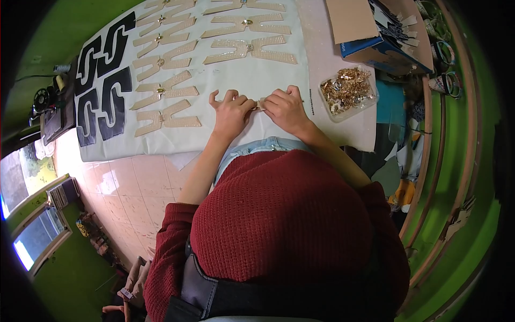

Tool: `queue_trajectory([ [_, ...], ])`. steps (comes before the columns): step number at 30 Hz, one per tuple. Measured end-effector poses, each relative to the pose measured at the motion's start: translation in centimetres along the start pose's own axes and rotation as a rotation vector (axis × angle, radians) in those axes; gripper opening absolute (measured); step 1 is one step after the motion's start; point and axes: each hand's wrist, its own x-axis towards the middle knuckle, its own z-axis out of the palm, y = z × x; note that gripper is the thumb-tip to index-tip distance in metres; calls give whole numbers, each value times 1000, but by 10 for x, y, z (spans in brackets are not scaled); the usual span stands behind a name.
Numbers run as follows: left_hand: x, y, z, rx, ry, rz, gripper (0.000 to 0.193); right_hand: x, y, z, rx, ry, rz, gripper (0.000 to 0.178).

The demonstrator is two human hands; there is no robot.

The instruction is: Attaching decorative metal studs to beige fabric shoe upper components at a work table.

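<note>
My left hand (pixel 233 114) and my right hand (pixel 286 111) meet at the near edge of the table. Between their pinched fingertips is a small beige strap piece (pixel 259 104), mostly hidden by the fingers. Whether it carries a metal fitting is too small to tell. Beyond my hands lie beige, crocodile-textured strap pieces (pixel 271 48) joined in an X shape with a metal ornament at the centre. Another column of such pieces (pixel 167 117) runs to the left of my left hand. To the right of my right hand stands a clear plastic tub (pixel 341 116) of gold-coloured metal fittings (pixel 348 88).
Several black S-shaped pieces (pixel 113 102) lie on the white table cover (pixel 214 80) at far left. An open cardboard box (pixel 347 24) of dark strips stands at far right. A dark machine with a wheel (pixel 45 99) sits beyond the left edge. Wooden rails (pixel 426 161) run along the right.
</note>
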Motion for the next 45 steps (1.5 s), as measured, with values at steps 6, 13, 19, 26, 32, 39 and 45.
queue_trajectory([
  [6,-4,-2,3,10,111,21,7,9,-4,-7,-39,-53,31,6],
  [13,15,18,-42,-7,355,-191,15,15,10,-11,-45,126,96,14],
  [19,13,-3,-44,-1092,-401,-793,49,32,15,-21,-105,312,173,15],
  [26,46,35,-31,-1537,-57,-877,46,42,-3,-20,-75,415,178,18],
  [32,40,28,-36,-1571,47,-987,33,51,-20,-55,145,235,244,20],
  [39,39,35,-55,-1468,-4,-852,32,63,-4,-79,437,72,349,36],
  [45,42,34,-53,-1447,163,-799,26,61,-5,-83,619,-121,468,38],
])
